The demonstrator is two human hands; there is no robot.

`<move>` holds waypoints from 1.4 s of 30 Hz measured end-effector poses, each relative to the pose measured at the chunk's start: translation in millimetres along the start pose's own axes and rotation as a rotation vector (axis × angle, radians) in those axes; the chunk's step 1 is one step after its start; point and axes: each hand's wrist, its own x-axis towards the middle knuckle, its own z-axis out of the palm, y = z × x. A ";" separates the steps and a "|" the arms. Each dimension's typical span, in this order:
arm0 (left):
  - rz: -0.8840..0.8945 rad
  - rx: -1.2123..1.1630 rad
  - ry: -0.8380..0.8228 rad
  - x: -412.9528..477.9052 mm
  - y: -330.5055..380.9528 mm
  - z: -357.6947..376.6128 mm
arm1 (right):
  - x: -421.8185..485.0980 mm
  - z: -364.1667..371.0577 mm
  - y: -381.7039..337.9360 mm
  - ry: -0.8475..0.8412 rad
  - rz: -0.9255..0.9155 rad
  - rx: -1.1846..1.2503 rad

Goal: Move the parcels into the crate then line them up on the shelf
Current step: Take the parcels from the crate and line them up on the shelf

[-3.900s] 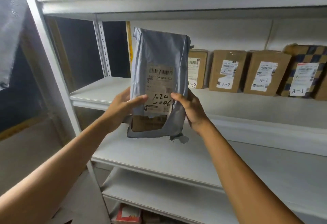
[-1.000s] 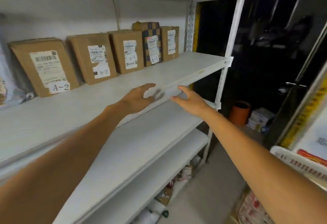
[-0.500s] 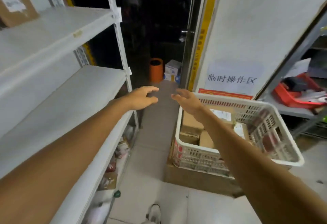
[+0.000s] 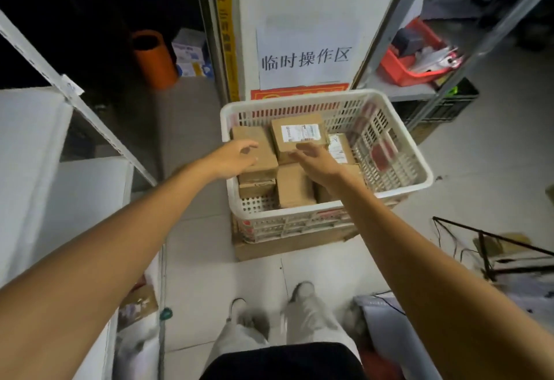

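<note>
- While both hands hover over the crate (image 4: 299,98), neither grips anything. The left hand (image 4: 236,159) hangs with fingers loosely spread above a plain parcel (image 4: 250,135) in the crate's left half. The right hand (image 4: 314,160) reaches flat-fingered to the near edge of the labelled parcel (image 4: 298,136) topping the pile; contact is too blurred to judge.
- Other parcels lie stacked unevenly beneath and beside it.
- Likely risk: the labelled parcel sits perched on others, so a one-sided lift could tip it or drag neighbours askew.
- The shelf (image 4: 30,127) stands left of the crate; a loose hold on that swing could drop the parcel.
</note>
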 end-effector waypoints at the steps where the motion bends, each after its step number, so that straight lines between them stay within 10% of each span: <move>1: 0.003 0.000 -0.018 11.6 1.5 5.4 | 6.6 -4.2 8.6 0.014 0.016 0.007; 23: -0.415 -0.173 0.021 252.8 10.3 65.1 | 278.2 -122.2 139.1 -0.065 0.299 0.206; 42: -0.329 -0.363 0.291 353.6 -73.0 114.0 | 370.0 -60.8 214.6 0.091 0.291 0.011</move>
